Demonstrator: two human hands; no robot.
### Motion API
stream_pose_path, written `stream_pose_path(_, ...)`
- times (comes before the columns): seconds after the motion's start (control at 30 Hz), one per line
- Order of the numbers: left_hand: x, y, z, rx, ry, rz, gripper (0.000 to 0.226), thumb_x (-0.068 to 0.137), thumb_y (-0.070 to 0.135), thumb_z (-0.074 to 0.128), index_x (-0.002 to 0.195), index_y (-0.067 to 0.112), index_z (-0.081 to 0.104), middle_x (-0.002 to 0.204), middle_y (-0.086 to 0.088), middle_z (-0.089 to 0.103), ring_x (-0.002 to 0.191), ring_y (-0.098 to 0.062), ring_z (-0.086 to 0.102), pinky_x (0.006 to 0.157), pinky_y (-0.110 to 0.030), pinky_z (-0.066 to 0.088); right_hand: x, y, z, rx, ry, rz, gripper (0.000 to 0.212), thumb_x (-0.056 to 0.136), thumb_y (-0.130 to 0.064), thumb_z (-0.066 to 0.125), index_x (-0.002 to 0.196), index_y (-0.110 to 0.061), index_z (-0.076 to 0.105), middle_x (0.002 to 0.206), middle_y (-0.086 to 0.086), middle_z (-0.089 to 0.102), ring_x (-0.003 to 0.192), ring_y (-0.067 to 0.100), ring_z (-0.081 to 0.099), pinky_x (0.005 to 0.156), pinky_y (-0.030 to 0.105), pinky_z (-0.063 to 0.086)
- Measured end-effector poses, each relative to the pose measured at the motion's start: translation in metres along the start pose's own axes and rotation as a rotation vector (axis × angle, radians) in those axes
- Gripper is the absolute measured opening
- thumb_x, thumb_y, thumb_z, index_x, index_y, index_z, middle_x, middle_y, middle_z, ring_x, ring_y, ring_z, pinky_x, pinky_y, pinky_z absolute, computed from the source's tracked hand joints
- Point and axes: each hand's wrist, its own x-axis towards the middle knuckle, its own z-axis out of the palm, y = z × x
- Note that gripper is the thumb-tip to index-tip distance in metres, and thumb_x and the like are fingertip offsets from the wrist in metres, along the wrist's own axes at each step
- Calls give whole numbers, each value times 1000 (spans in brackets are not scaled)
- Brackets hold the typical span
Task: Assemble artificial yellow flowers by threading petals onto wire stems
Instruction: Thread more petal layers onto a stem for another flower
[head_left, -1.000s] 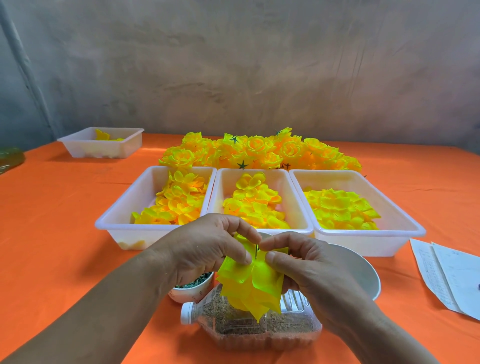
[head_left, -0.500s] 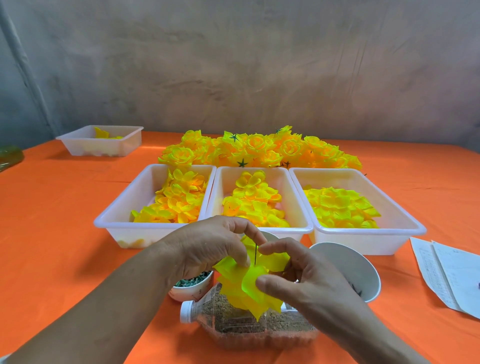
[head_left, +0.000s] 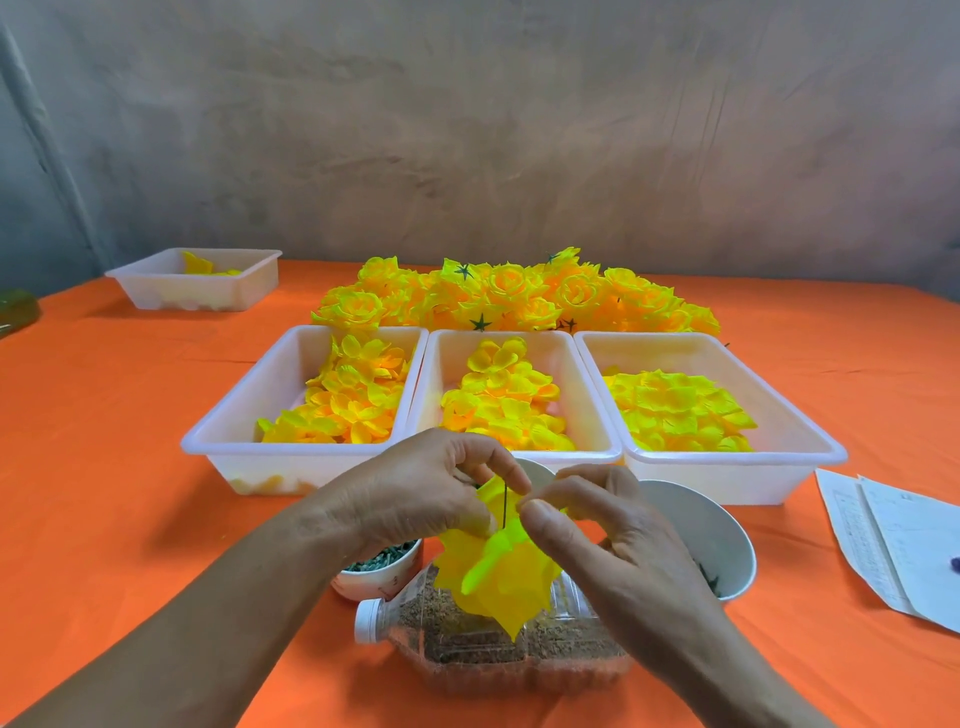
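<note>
White tubs (head_left: 249, 467) hold loose yellow petals (head_left: 353, 400), a small bowl (head_left: 379, 584) holds green bits, and a bottle (head_left: 467, 654) on its side holds brown grains. All sit on an orange counter (head_left: 104, 467) by a grey wall (head_left: 467, 130). Left hand (head_left: 415, 499) and right hand (head_left: 613, 540) each have a tight pinching grip on the yellow flower (head_left: 493, 582) on its wire stem (head_left: 504, 506), above the bottle.

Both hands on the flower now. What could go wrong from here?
The thin wire stem stands bare between the left hand and right hand; it may prick a finger or tear a petal. The petals hang loose below and could slip off. The left hand, close over the small bowl, might tip it.
</note>
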Motion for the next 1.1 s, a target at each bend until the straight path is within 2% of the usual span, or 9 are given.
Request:
stream_pose_path(0.1, -3, -2, -3, 20, 80, 91, 42, 63, 15, 65, 91, 44, 73, 106, 17, 60, 101, 3, 59, 82, -26, 52, -1, -1, 2, -32, 32, -31, 33, 69, -69, 51, 96, -54, 62, 110, -24, 46, 82, -11, 50, 68, 11, 33)
stream_pose_path(0.17, -6, -2, -4, 0, 122, 174, 40, 59, 24, 62, 91, 45, 74, 119, 20, 56, 113, 3, 54, 96, -27, 45, 0, 0, 2, -15, 59, -37, 29, 71, -61, 53, 96, -51, 63, 108, -23, 47, 76, -9, 49, 68, 12, 34)
stream_pose_path(0.23, -9, -3, -2, -24, 94, 233, 39, 56, 40, 62, 92, 43, 74, 123, 24, 54, 118, 8, 49, 97, -21, 38, 2, -1, 0, 22, 108, -26, 21, 76, -51, 55, 94, -49, 63, 104, -23, 48, 80, -4, 52, 68, 15, 35)
stream_pose_path(0.33, -8, -10, 9, -3, 58, 271, 32, 63, 54, 67, 93, 45, 74, 126, 26, 51, 120, 12, 46, 95, -17, 36, 6, -3, -4, 78, 192, -4, 14, 79, -40, 56, 88, -46, 64, 99, -21, 52, 79, -4, 57, 64, 10, 40)
stream_pose_path(0.47, 0, -24, 25, 91, 80, 248, 35, 62, 70, 69, 90, 51, 72, 124, 34, 49, 123, 12, 43, 105, -26, 35, 9, -3, -9, 46, 240, 14, 10, 86, -32, 63, 84, -41, 66, 99, -13, 57, 80, -10, 58, 62, 0, 38)
stream_pose_path(0.53, 3, -31, 31, 122, 90, 259, 33, 63, 67, 74, 91, 51, 70, 121, 36, 50, 122, 13, 42, 103, -16, 34, 10, -1, -11, -11, 246, 33, 15, 87, -28, 64, 84, -43, 65, 99, -16, 59, 85, -12, 55, 65, -1, 36)
stream_pose_path(0.67, 7, -42, 41, 129, 142, 247, 29, 62, 59, 74, 89, 50, 67, 115, 38, 54, 112, 19, 46, 83, 5, 30, 12, 4, -17, 77, 260, 72, 15, 84, -23, 65, 84, -37, 68, 92, -9, 64, 76, -2, 60, 63, 14, 43)
stream_pose_path(0.83, 14, -56, 52, 126, 156, 260, 26, 63, 47, 76, 82, 59, 63, 112, 38, 57, 118, 24, 37, 91, 6, 22, 17, 20, -37, 67, 257, 149, 11, 84, -23, 67, 85, -33, 70, 76, -11, 68, 60, -2, 57, 61, 27, 41)
stream_pose_path(1.1, 21, -66, 57, 76, 190, 261, 25, 60, 46, 77, 84, 43, 69, 106, 29, 65, 112, 20, 45, 84, 6, 28, 39, 52, -74, -603, -112, 251, 11, 84, -24, 62, 78, -28, 70, 70, -10, 67, 67, 4, 58, 53, 14, 37)
